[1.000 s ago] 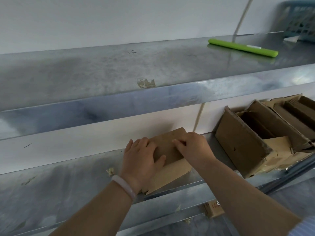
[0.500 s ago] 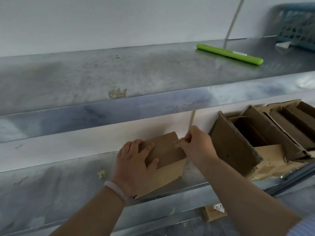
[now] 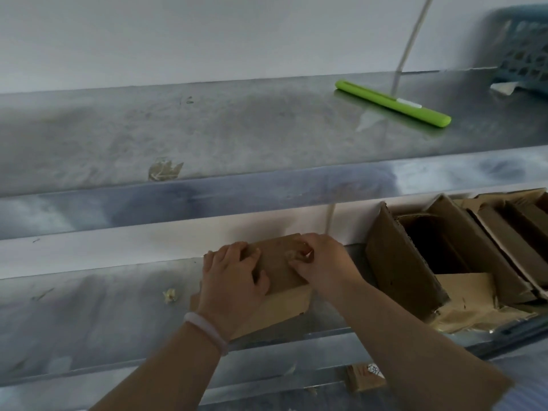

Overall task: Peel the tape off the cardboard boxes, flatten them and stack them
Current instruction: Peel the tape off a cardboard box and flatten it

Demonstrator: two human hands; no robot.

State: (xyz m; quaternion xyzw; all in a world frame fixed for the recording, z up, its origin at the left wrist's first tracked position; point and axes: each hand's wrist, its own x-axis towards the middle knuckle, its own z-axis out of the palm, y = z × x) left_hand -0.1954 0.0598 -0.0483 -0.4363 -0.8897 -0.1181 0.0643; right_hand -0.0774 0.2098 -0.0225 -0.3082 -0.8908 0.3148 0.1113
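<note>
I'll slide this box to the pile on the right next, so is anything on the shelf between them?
Nothing visible does. Between the small box and the cardboard pile, the lower shelf shows only bare metal; the paper scrap lies left of the box.

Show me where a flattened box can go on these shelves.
Upper shelf: bare from its left end to the green tool. Lower shelf: bare left of the left hand, bar one scrap. Crowded: the small box whose tape the right hand pinches, open boxes beside it, basket top right.
</note>
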